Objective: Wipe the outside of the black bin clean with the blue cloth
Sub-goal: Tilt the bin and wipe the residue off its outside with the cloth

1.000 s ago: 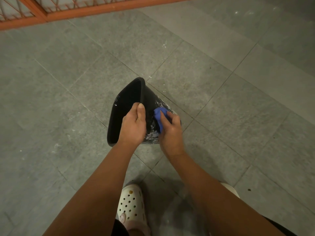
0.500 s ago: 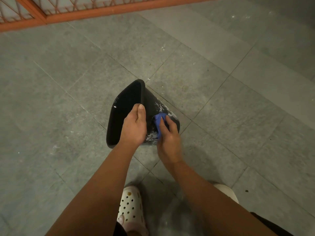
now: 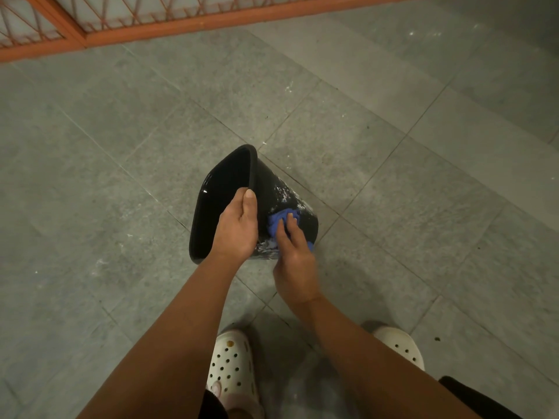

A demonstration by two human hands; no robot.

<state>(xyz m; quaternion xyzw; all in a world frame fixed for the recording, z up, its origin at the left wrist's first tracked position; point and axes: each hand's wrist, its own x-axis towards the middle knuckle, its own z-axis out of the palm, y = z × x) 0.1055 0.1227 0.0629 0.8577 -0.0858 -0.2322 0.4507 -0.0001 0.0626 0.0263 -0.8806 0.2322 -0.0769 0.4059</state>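
Note:
The black bin (image 3: 266, 179) is tipped on its side above the grey floor, its open mouth facing left and its base to the right. White soapy smears streak its outer wall. My left hand (image 3: 237, 226) grips the bin's rim, thumb on the outside. My right hand (image 3: 295, 258) presses the bunched blue cloth (image 3: 276, 223) against the outer wall near the base; most of the cloth is hidden under my fingers.
Grey stone floor tiles (image 3: 393, 182) spread all around the bin. An orange metal railing (image 3: 169, 24) runs along the far edge at the top. My two white perforated clogs (image 3: 233, 367) stand just below the bin.
My right hand with the blue cloth has slid down and toward me along the bin's outer wall. My left hand keeps its grip on the rim.

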